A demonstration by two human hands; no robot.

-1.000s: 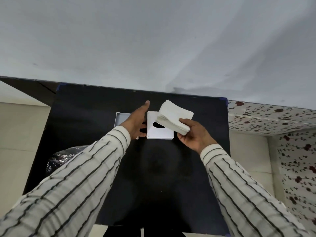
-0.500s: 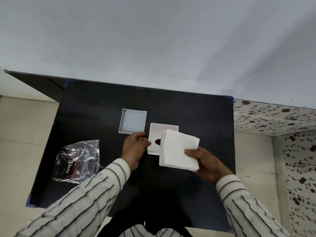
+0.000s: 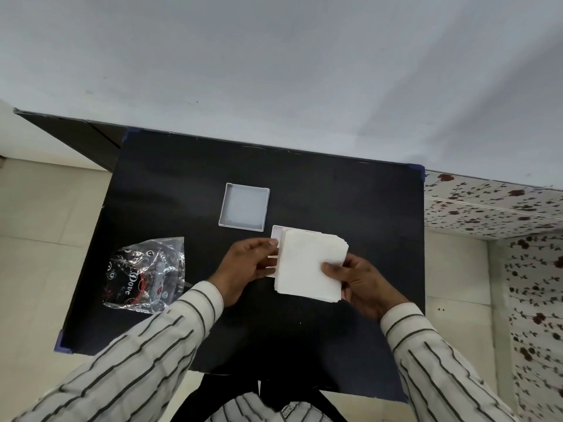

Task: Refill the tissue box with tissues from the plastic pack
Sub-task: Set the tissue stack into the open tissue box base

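Observation:
A stack of white tissues [image 3: 309, 263] is held at its right edge by my right hand [image 3: 361, 281], over the middle of the black table [image 3: 335, 196]. The stack covers most of the white tissue box lid [image 3: 275, 236], which has an oval opening. My left hand [image 3: 246, 266] pinches the lid's left edge. The open white box tray [image 3: 244, 207] lies empty just behind and to the left of both hands. The emptied plastic pack [image 3: 146, 274] lies crumpled at the table's left side.
A grey wall [image 3: 274, 71] rises right behind the table. A floral-patterned surface [image 3: 493, 205] adjoins the table on the right. Beige floor tiles [image 3: 45, 223] show on the left.
Both hands drew back toward me. The tissue stack came down from a raised tilt to lie flat over the lid, and my left hand took hold of the lid's edge.

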